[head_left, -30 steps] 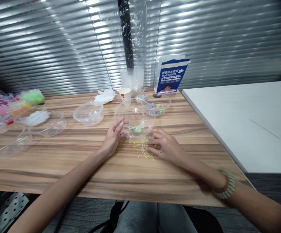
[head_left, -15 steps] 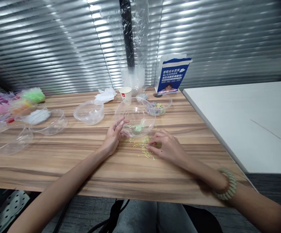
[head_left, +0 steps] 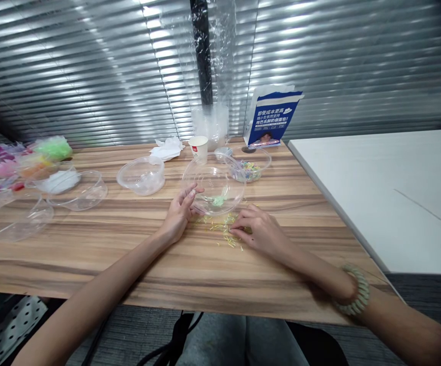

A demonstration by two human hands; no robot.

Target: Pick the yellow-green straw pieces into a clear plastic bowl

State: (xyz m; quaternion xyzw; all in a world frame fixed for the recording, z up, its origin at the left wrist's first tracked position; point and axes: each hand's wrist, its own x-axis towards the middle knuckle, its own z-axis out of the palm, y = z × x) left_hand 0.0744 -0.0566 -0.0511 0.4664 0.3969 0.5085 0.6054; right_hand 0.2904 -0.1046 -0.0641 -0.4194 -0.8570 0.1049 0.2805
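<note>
A clear plastic bowl [head_left: 228, 175] is tilted toward me, with a small clump of pale green pieces [head_left: 217, 201] low inside it. My left hand [head_left: 180, 211] grips the bowl's left edge between thumb and fingers. Small yellow and green pieces [head_left: 228, 239] lie scattered on the wooden table [head_left: 189, 284] in front of the bowl. Over the right side of these pieces is my right hand [head_left: 256, 229], its thumb and index fingertips pinched together at the table surface; whatever lies between them is too small to name.
Behind the tilted bowl stand a paper cup [head_left: 198, 147] and a bowl of multicoloured pieces [head_left: 253, 170]. Another clear bowl [head_left: 142, 175], white tissue [head_left: 167, 148] and colourful bags [head_left: 52, 148] are leftward. A blue-and-white bag [head_left: 272, 117] stands at the back right.
My right hand has shifted slightly left and its thumb and index fingertips have come closer together. My left hand and the tilted bowl look the same.
</note>
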